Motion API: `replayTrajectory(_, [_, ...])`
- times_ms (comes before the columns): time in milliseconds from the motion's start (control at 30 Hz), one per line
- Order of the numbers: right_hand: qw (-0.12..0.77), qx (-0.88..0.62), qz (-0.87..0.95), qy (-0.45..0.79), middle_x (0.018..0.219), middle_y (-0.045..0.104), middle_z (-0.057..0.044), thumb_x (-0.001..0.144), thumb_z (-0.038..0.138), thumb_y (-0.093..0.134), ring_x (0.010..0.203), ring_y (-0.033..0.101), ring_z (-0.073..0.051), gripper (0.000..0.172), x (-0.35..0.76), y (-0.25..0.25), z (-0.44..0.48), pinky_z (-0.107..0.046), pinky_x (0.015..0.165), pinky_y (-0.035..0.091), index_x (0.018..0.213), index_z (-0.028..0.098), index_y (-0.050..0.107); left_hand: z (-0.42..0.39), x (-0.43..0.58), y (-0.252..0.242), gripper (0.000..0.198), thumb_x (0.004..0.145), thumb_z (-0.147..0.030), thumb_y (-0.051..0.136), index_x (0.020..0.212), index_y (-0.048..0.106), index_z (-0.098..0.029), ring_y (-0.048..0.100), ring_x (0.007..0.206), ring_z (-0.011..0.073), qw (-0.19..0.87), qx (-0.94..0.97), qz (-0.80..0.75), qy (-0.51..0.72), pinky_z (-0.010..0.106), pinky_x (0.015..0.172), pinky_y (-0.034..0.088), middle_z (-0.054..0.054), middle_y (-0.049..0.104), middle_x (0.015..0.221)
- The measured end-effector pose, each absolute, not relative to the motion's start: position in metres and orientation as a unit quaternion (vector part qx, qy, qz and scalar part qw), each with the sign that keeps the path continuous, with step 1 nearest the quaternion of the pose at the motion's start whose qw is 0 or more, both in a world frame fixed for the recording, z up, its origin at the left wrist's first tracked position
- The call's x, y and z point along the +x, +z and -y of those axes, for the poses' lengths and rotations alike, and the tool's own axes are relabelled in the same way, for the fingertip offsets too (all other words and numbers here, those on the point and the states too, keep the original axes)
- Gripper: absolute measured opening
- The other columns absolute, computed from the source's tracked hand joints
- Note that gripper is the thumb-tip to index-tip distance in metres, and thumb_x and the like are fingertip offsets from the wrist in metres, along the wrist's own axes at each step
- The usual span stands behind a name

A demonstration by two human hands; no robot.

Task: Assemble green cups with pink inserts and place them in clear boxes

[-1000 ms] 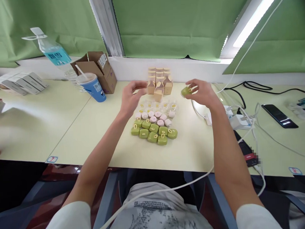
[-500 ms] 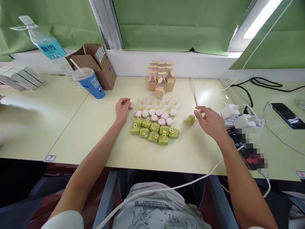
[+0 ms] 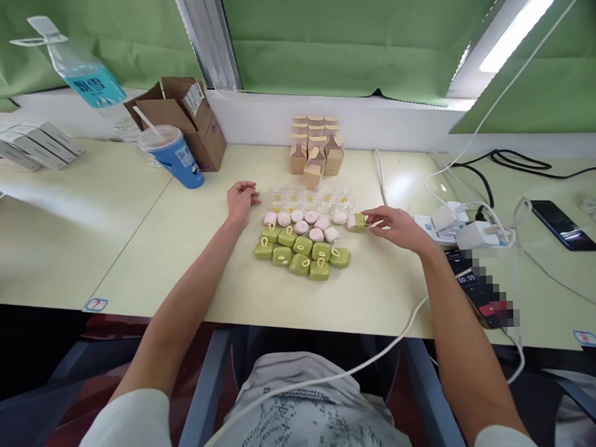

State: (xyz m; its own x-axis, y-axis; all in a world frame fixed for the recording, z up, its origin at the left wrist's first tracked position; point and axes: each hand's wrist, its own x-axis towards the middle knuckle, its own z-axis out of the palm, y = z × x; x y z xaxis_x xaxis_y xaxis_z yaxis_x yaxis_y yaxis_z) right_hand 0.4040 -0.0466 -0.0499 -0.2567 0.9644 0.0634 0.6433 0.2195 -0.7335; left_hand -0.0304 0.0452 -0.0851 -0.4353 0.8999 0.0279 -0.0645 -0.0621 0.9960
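Observation:
Several small green cases [image 3: 302,254] lie grouped on the pale table [image 3: 147,248], with a row of small pink-white round pieces [image 3: 300,222] behind them and clear little cups [image 3: 309,196] further back. My right hand [image 3: 393,223] pinches one green case [image 3: 358,221] at the right end of the pink row, low on the table. My left hand [image 3: 241,199] rests on the table left of the pieces, fingers loosely curled, holding nothing I can see. Several small tan cartons [image 3: 316,144] stand stacked at the back.
A blue paper cup with a straw [image 3: 171,156], an open cardboard box [image 3: 189,123] and a water bottle [image 3: 85,78] stand at the back left. White boxes [image 3: 31,145] lie far left. Chargers and cables [image 3: 462,227], a timer [image 3: 476,289] and a phone [image 3: 564,225] lie right.
Both hands came down from in front of the cartons to the table. My right hand set the green case down, then gripped it and moved it left beside the pink pieces.

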Motion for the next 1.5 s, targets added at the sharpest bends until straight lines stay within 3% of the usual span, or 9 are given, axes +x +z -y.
replayTrajectory(200, [0.267,-0.564,0.735,0.265,0.139,0.072,-0.017,0.079,0.056,0.091,0.106,0.078,-0.031,0.073,0.394,-0.059,0.050,-0.050,0.089,0.073,0.144,0.025,0.076,-0.033,-0.033,-0.086,0.019,0.071,-0.005,0.065,0.084,0.072,-0.018,0.067,0.067,0.0096,0.388,0.379,-0.547,0.638,0.019,0.059,0.055,0.000,0.068,0.083])
replayTrajectory(333, [0.269,-0.569,0.747,0.215,0.130,0.081,-0.013,0.085,0.049,0.083,0.090,0.074,-0.028,0.059,0.388,-0.064,0.046,-0.055,0.094,0.069,0.139,0.025,0.080,-0.030,-0.031,-0.086,0.021,0.072,-0.001,0.066,0.084,0.072,-0.017,0.066,0.064,0.0086,0.388,0.389,-0.546,0.633,0.019,0.058,0.053,-0.001,0.067,0.081])
replayTrajectory(500, [0.310,-0.580,0.733,0.175,0.125,0.081,-0.012,0.086,0.046,0.080,0.104,0.074,-0.032,0.062,0.393,-0.079,0.047,-0.050,0.091,0.067,0.144,0.027,0.075,-0.037,-0.028,-0.092,0.026,0.074,0.004,0.064,0.084,0.070,-0.018,0.062,0.062,0.0061,0.382,0.389,-0.548,0.635,0.016,0.055,0.048,-0.003,0.067,0.080])
replayTrajectory(700, [0.341,-0.576,0.740,0.066,0.134,0.073,-0.018,0.097,0.059,0.077,0.127,0.065,-0.041,0.062,0.384,-0.081,0.059,-0.063,0.113,0.059,0.150,0.028,0.069,-0.038,-0.030,-0.094,0.025,0.075,0.002,0.066,0.085,0.070,-0.020,0.062,0.063,0.0071,0.377,0.403,-0.549,0.628,0.016,0.055,0.048,-0.003,0.067,0.080])
replayTrajectory(833, [0.423,-0.504,0.753,0.032,0.123,0.071,-0.017,0.110,0.056,0.059,0.113,0.071,-0.036,0.042,0.365,-0.067,0.076,-0.056,0.095,0.064,0.136,0.028,0.076,-0.030,-0.026,-0.092,0.023,0.076,0.000,0.069,0.086,0.072,-0.020,0.065,0.074,0.0091,0.360,0.404,-0.545,0.640,0.017,0.062,0.052,-0.001,0.069,0.086])
replayTrajectory(1000, [0.396,-0.389,0.828,0.075,0.103,0.074,-0.013,0.112,0.048,0.058,0.098,0.071,-0.032,0.032,0.339,-0.062,0.092,-0.053,0.088,0.062,0.111,0.028,0.083,-0.019,-0.010,-0.095,0.014,0.085,-0.009,0.074,0.091,0.074,-0.021,0.070,0.095,0.0140,0.332,0.394,-0.546,0.660,0.020,0.077,0.058,0.002,0.076,0.105])
replayTrajectory(1233, [0.330,-0.329,0.884,0.042,0.118,0.076,-0.014,0.107,0.060,0.069,0.100,0.066,-0.032,0.044,0.330,-0.064,0.099,-0.052,0.092,0.060,0.133,0.027,0.080,-0.016,-0.001,-0.094,0.013,0.086,-0.009,0.071,0.091,0.073,-0.021,0.067,0.086,0.0121,0.346,0.375,-0.546,0.665,0.019,0.068,0.055,0.002,0.073,0.102])
replayTrajectory(1367, [0.380,-0.345,0.857,0.047,0.106,0.078,-0.013,0.113,0.050,0.062,0.094,0.068,-0.030,0.031,0.329,-0.064,0.097,-0.050,0.086,0.060,0.113,0.027,0.083,-0.016,0.000,-0.090,0.015,0.085,-0.007,0.069,0.089,0.071,-0.021,0.065,0.077,0.0102,0.349,0.364,-0.555,0.662,0.018,0.060,0.051,0.001,0.069,0.097])
replayTrajectory(1500, [0.449,-0.408,0.793,0.055,0.083,0.074,-0.009,0.115,0.046,0.059,0.080,0.066,-0.028,0.043,0.337,-0.061,0.092,-0.050,0.077,0.057,0.079,0.028,0.073,-0.015,0.001,-0.089,0.018,0.082,-0.004,0.067,0.089,0.070,-0.021,0.064,0.073,0.0093,0.351,0.364,-0.561,0.655,0.017,0.058,0.050,0.000,0.066,0.092])
